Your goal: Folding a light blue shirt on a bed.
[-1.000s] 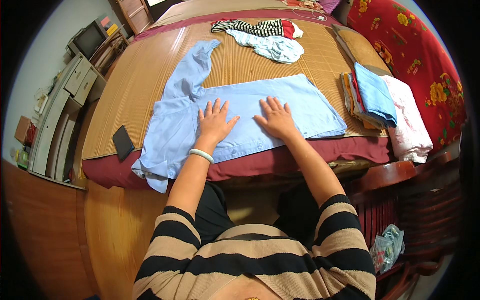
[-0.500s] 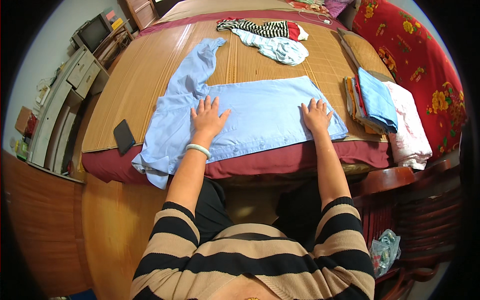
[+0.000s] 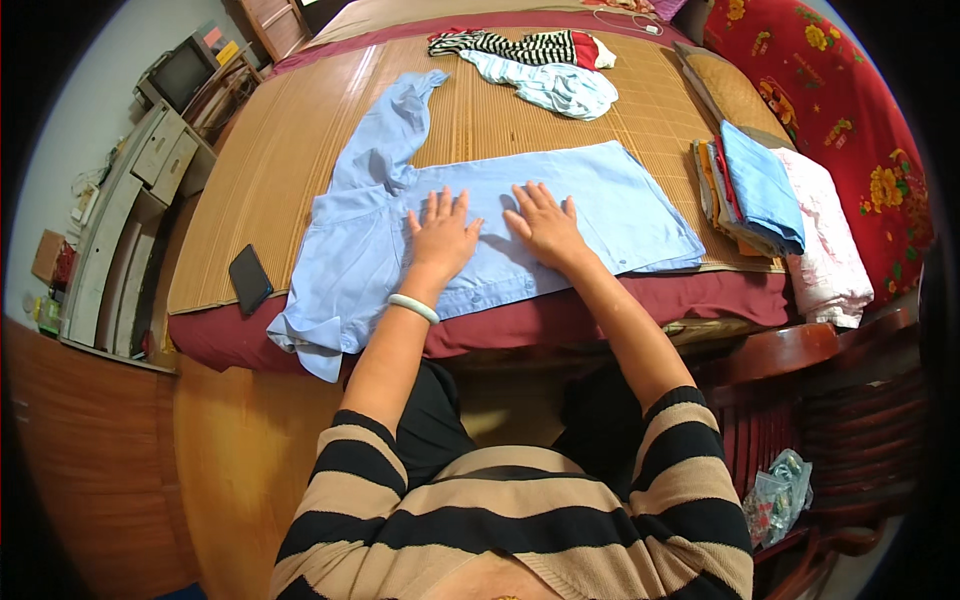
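While both palms face down over the cloth in the head view, the left hand (image 3: 443, 240) has its fingers straight and spread apart, gripping nothing; a pale, smooth, rounded bangle (image 3: 413, 308) circles the wrist behind them. The right hand (image 3: 546, 230) likewise has extended, slightly fanned fingers with nothing in their hold, its thumb toward the left hand. Whether they press the fabric or sit just above it, I cannot tell. Beneath both sets of fingers lies a light-blue, button-front cloth shirt (image 3: 625, 215), its buttons on the person's side of them. One crumpled sleeve (image 3: 385, 130) stretches ahead and left of the left fingers. Farther left, a flat black smartphone (image 3: 250, 280) rests on a tan woven slatted mat (image 3: 250, 150). Well ahead of the fingers lie a black-and-white striped garment with red trim (image 3: 530, 48) and a pale-blue striped garment (image 3: 570, 92). Right of the right fingers, well apart, stands a stack of folded clothes topped with bright-blue cloth (image 3: 762, 190), beside a folded pinkish-white fabric bundle (image 3: 828, 245).
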Available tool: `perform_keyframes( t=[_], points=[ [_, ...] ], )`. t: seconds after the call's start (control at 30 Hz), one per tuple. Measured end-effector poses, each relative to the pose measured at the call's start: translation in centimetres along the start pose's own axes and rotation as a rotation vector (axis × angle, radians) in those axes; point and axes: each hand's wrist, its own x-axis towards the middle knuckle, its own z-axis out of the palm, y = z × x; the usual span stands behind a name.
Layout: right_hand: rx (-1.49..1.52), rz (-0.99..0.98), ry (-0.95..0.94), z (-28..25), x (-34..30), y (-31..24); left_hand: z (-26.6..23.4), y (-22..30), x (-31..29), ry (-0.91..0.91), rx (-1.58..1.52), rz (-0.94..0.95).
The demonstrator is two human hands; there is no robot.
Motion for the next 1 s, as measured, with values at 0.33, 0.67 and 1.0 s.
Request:
perform_keyframes(
  t=[0.33, 0.67, 1.0],
  points=[
    [-0.171, -0.136, -0.034, 1.0, 0.1, 0.3, -0.2, 0.8, -0.4, -0.025, 0.068, 0.037],
    [-0.248, 0.300, 0.045, -1.6, -0.5, 8.8, -0.8, -0.5, -0.6, -0.021, 0.088, -0.010],
    [1.557, 0.252, 0.061, -5.4, -0.2, 7.2, -1.4, -0.4, -0.6, -0.080, 0.085, -0.049]
  ],
)
